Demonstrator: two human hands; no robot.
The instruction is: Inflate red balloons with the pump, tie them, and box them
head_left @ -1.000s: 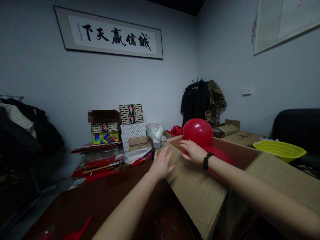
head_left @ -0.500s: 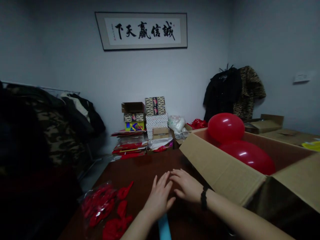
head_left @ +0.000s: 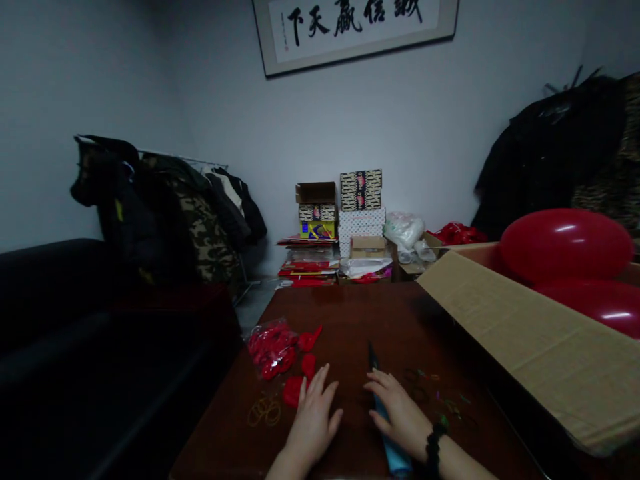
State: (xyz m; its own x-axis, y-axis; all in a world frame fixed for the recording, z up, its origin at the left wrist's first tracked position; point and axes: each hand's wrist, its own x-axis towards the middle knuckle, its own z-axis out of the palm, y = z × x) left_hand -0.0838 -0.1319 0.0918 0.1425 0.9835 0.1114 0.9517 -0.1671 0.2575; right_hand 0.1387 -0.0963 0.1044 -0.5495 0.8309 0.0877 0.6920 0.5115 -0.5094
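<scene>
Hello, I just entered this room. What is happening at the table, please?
A person has both hands open over the brown table. The right hand is on or just above a blue tool; the left hand is beside small red pieces and seems to grip nothing. Two inflated red balloons sit in an open cardboard box.

You've got a dim room with pale blue-grey walls (head_left: 310, 120), framed calligraphy (head_left: 350, 33) up past your hands, a brown table (head_left: 345, 313) beneath them, and a black sofa (head_left: 65, 347) off left of your left hand.
</scene>
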